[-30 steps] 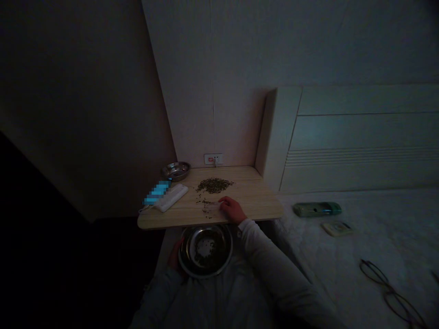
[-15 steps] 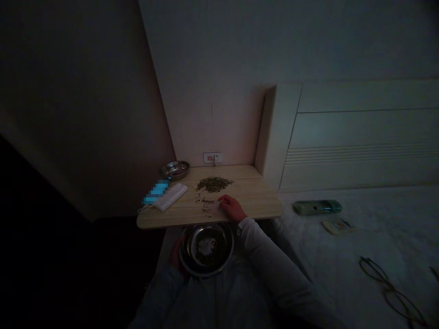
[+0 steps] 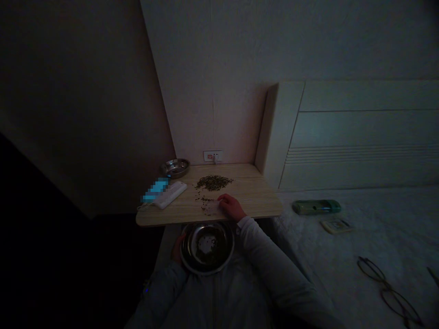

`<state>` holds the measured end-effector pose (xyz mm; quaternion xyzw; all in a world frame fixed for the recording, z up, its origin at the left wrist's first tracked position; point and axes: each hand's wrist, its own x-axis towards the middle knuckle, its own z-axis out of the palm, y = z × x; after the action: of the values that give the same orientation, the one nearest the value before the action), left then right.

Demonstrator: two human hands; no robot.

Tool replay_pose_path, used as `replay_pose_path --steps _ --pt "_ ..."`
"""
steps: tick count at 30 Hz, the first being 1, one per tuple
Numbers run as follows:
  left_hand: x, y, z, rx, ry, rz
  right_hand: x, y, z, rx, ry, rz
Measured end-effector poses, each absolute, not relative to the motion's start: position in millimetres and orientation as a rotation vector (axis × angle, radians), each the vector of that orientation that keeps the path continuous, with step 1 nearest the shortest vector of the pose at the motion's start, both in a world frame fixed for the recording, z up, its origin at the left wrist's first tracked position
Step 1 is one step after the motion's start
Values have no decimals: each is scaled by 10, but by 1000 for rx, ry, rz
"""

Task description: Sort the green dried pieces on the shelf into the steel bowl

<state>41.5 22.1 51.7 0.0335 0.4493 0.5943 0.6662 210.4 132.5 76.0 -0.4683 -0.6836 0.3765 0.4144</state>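
Observation:
In dim light, my left hand (image 3: pixel 177 249) grips the rim of a steel bowl (image 3: pixel 207 247) held just below the front edge of a small wooden bedside table (image 3: pixel 254 194). The bowl holds some dark grains. My right hand (image 3: pixel 231 206) rests on the tabletop with its fingers curled, touching a few scattered grains (image 3: pixel 206 204). A larger heap of the same dark grains (image 3: pixel 213 182) lies farther back on the table.
A second small steel bowl (image 3: pixel 175 167), a white flat device (image 3: pixel 169 194) and a blue item (image 3: pixel 155 189) sit on the table's left. A wall socket (image 3: pixel 212 156) is behind. On the bed to the right lie a green case (image 3: pixel 316 207), a small box (image 3: pixel 336 225) and glasses (image 3: pixel 387 291).
My right hand has stayed over the scattered grains with small finger shifts. The bowl and view have shifted slightly upward.

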Motion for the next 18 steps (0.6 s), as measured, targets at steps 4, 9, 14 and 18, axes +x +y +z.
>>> replay_pose_path --steps 4,9,14,18 --pt "434 201 584 80 1016 1323 2104 1326 760 -1204 -1749 924" --pt "451 175 621 76 1038 1318 2105 1336 743 -1173 -1742 958" --pt "431 187 554 86 1050 1333 2106 1321 762 -1181 -1732 972" --pt "411 211 514 92 1052 1369 2106 1318 774 -1182 -1740 968"
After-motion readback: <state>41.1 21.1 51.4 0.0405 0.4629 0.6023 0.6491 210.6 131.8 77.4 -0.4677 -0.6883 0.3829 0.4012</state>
